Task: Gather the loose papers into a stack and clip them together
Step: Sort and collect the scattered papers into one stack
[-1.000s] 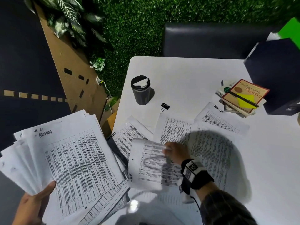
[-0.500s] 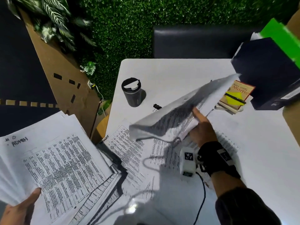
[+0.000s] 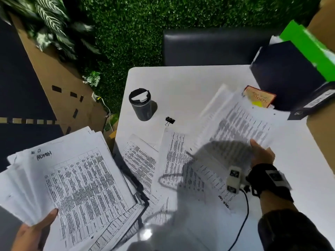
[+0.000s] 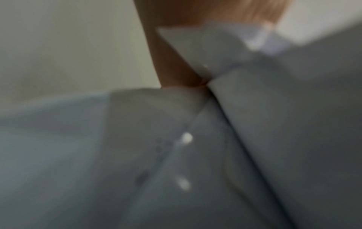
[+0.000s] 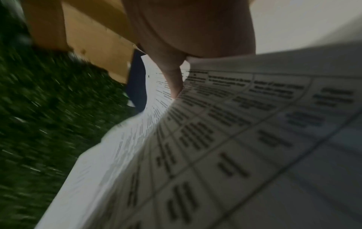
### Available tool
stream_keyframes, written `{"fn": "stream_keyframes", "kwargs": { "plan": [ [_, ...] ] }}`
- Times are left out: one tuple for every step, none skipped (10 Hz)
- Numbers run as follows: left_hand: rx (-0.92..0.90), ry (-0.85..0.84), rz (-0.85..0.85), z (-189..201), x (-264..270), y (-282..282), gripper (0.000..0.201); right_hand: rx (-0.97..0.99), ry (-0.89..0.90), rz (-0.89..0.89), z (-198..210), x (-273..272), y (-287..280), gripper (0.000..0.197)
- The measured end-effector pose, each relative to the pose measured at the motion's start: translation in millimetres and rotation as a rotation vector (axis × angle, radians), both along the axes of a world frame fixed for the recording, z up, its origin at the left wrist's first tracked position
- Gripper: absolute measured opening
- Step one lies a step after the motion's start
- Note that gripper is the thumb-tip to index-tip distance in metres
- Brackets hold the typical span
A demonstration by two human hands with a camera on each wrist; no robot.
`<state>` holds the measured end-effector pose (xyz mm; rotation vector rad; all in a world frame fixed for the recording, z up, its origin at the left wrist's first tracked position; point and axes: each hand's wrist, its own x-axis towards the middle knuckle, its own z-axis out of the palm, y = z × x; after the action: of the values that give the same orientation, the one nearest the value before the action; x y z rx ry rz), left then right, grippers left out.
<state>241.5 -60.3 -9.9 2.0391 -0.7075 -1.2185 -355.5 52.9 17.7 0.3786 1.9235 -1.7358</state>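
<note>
Fanning off the table's (image 3: 181, 84) left edge, a floppy stack (image 3: 76, 187) is pinched by the left hand (image 3: 34, 232); loose sheets (image 3: 174, 165) lie mid-table near the clip (image 3: 170, 121); light lifted sheets (image 3: 235, 124), best taken by an edge, are gripped by the right hand (image 3: 262, 156).

Fanned stack of printed table sheets (image 3: 78, 192) at lower left of the head view, top page marked "ADMIN", gripped at its bottom edge. A few blurred sheets (image 3: 235, 124) held raised at center right. Three or so loose pages (image 3: 174, 160) lie flat, overlapping, mid-frame. Black binder clip (image 3: 170, 120) sits just above them, unused.
</note>
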Motion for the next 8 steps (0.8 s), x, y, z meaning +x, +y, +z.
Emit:
{"fn": "stream_keyframes", "kwargs": {
  "plan": [
    [-0.037,0.055,-0.013,9,-11,4,0.033,0.398,0.053,0.13,-53,-6,36,0.042],
    [-0.062,0.145,-0.06,17,-21,5,0.022,0.724,0.079,0.216,-65,7,55,0.057],
    [-0.072,0.169,-0.075,21,-28,2,0.029,0.863,-0.009,0.244,-69,21,57,0.096],
    [-0.068,0.19,-0.073,16,-24,0,0.03,0.879,-0.008,0.284,-64,26,50,0.106],
    [-0.025,0.228,-0.059,11,-20,1,0.042,0.886,0.024,0.436,-70,30,56,0.09],
    [-0.022,0.214,-0.102,11,-19,4,0.046,0.801,-0.029,0.3,-75,24,56,0.085],
    [-0.023,0.213,-0.112,15,-27,3,0.039,0.938,-0.078,0.251,-69,19,54,0.123],
    [-0.073,0.205,-0.097,11,-30,5,0.037,0.87,-0.049,0.236,-72,16,55,0.118]
  ]
}}
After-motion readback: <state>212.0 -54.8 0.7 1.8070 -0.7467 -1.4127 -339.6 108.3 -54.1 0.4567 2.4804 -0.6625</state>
